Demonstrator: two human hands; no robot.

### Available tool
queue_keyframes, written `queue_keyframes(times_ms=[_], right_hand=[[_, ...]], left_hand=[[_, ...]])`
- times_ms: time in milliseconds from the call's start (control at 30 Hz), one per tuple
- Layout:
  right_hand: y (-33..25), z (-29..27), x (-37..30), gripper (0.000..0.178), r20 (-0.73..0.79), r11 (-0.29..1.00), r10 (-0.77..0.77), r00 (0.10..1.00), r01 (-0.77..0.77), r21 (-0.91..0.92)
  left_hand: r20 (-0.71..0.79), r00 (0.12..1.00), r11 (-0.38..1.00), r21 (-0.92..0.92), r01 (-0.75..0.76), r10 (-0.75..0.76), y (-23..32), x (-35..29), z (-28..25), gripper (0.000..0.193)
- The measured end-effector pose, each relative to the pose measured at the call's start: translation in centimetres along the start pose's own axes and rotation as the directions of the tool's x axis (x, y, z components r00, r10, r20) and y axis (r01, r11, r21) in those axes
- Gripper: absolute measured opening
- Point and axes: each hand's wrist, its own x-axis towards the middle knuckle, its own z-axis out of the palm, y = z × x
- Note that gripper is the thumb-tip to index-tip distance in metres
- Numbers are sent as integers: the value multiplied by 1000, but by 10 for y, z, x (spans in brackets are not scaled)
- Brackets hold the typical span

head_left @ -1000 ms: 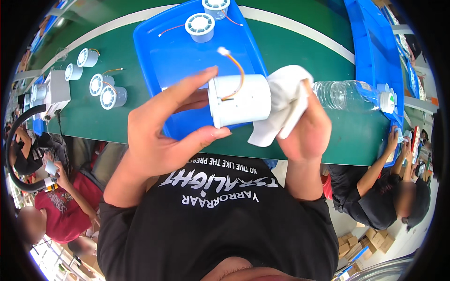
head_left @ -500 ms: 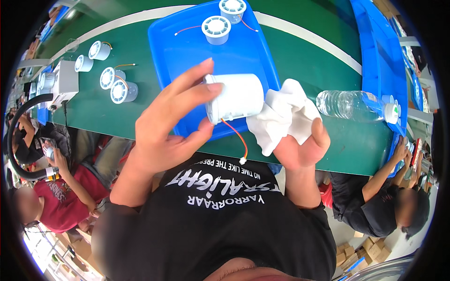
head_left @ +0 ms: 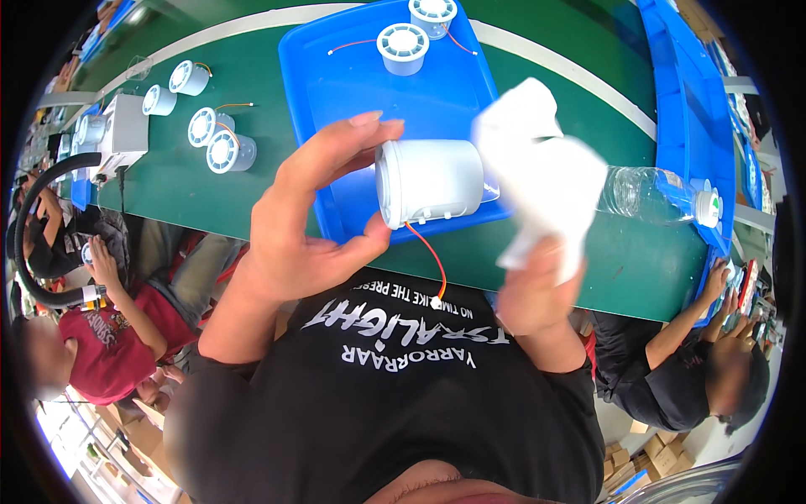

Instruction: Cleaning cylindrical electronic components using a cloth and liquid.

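Note:
My left hand (head_left: 294,220) grips a white cylindrical plastic housing (head_left: 437,181) by its rimmed end, thumb below and fingers above. The housing lies on its side in the air over the near part of a blue tray (head_left: 294,92). From its underside hangs a thin red wire (head_left: 435,259) ending in a small white connector. My right hand (head_left: 541,296), smeared by motion, holds a crumpled white cloth (head_left: 550,181) just right of the housing. Two similar housings with slotted round tops, one nearer (head_left: 402,48) and one farther (head_left: 432,12), stand at the tray's far end.
Several more housings (head_left: 231,153) sit on the green table to the left, near a grey box (head_left: 128,130) with a black hose (head_left: 25,218). A clear plastic bottle (head_left: 646,195) lies at right, beside blue bins (head_left: 693,126). Co-workers sit left (head_left: 117,353) and right (head_left: 663,370).
The cloth and my right hand have swung up and to the right, away from the housing. My left hand has shifted slightly right and turned the housing a little.

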Motion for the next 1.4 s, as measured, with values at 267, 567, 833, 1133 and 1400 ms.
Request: queue_keyframes(times_ms=[267,567,833,1133,1400], right_hand=[[30,-17,22,51,165,778,525,835,-550,305],[33,-38,13,54,267,339,620,737,-559,756],[19,-51,6,56,179,476,586,790,-515,713],[19,-17,-7,54,257,401,615,745,-577,712],[24,-48,-23,51,132,461,657,742,-534,709]], left_hand=[[6,985,838,526,143,-172,13,-7,-87,63],[-436,632,153,733,662,-641,-38,-83,-223,51],[-394,715,146,812,565,-578,-35,-35,-213,55],[147,959,728,681,80,-243,-75,105,6,56],[155,891,723,650,233,-427,-64,75,20,42]])
